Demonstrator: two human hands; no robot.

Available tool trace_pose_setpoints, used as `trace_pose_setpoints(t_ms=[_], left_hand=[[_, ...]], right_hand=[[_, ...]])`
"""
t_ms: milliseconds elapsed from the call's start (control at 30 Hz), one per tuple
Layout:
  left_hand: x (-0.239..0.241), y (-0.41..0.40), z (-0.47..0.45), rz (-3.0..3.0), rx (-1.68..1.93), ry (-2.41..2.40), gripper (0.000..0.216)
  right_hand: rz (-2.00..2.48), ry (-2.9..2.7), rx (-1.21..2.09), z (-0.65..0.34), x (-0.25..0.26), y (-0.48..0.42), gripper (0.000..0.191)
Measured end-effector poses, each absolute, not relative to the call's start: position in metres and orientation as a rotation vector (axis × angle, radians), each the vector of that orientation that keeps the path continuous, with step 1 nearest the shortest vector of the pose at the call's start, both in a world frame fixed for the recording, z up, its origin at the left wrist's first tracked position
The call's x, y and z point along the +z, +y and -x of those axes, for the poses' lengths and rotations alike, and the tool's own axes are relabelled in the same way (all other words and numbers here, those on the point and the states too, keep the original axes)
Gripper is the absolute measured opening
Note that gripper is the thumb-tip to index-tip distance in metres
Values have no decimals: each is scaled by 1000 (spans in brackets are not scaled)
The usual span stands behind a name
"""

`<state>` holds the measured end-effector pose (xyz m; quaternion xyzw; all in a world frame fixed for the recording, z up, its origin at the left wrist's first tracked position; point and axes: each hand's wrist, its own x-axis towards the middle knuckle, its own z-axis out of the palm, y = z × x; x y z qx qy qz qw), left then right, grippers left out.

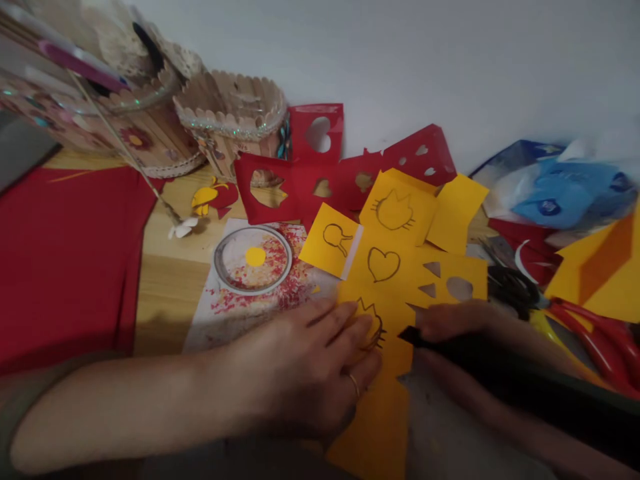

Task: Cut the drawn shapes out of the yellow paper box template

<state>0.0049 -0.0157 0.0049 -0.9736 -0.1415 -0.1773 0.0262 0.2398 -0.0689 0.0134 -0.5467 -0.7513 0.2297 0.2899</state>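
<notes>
My left hand [320, 363] lies flat, fingers stretched out, pressing on a yellow paper sheet [400, 273] with drawn shapes: a heart, tulip-like outlines and some cut-out holes. My right hand [450, 320] is closed around a dark tool [415, 337], whose tip touches the yellow sheet beside a drawn outline. I cannot make out what kind of tool it is. A smaller yellow card [331, 248] with a drawn shape lies next to the sheet.
Red paper [330, 173] with heart cut-outs lies behind the yellow sheet. Stick-built baskets [230, 113] stand at the back left. A red sheet [65, 253] covers the left table. A paper with a round plate picture [253, 267], scissors [575, 313] and blue bags [565, 187] lie nearby.
</notes>
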Motion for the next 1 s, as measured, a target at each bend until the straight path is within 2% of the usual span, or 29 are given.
trace_pose_setpoints(t_ms=[133,300,400,700,1000], left_hand=[[6,-11,-2,3039,-446,-383,31],[8,-2,-1,3126,-331,-340,32],[8,-3,-3,3127,-357,-358,31],[7,-3,-1,3172,-304,-356,29],[5,-3,0,3173,-335,-335,30]], right_hand=[[1306,-2031,755,-224,13,-40,19],[1280,-2076,601,-229,9,-47,18],[1223,-2104,601,-228,10,-47,21],[1281,-2025,875,-226,7,-41,18],[1209,-2117,809,-228,5,-39,19]])
